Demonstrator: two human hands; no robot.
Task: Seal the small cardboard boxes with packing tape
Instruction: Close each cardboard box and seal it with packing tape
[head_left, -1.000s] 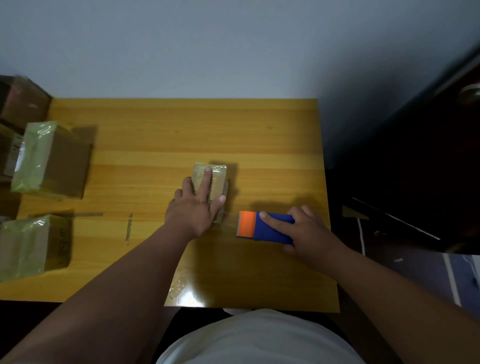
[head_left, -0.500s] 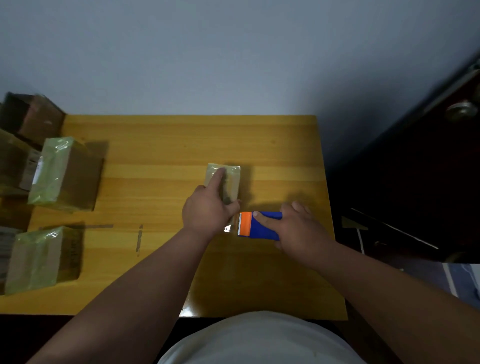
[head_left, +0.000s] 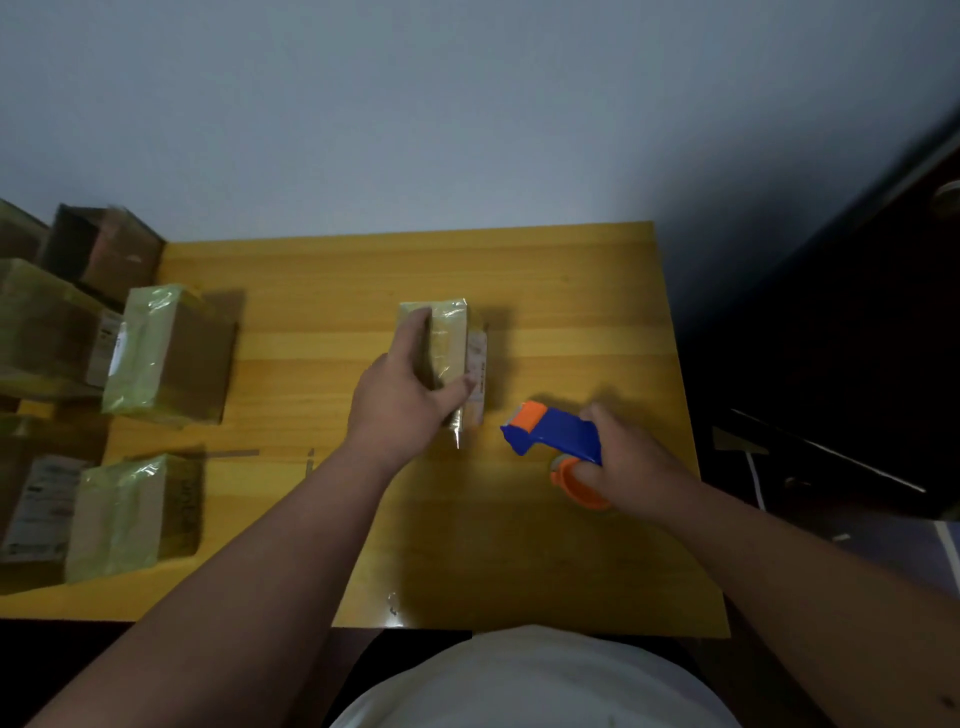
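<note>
My left hand (head_left: 402, 402) is on the small box (head_left: 447, 353) at the middle of the table (head_left: 571, 312). Its fingers are laid along the top and the thumb is hooked round the near right corner, so it grips the box. The box's long axis runs from 12 to 6 o'clock, away from me. Glossy tape already covers its top, and a loose tail hangs off the near end.

My right hand (head_left: 628, 462) is wrapped round the handle of the blue and orange tape dispenser (head_left: 553, 434). From that hand the box lies at about 10 o'clock, close but not touching, and the dispenser's orange nose points that way. I judge the next strip belongs to the right hand, while the left one steadies the box.
</note>
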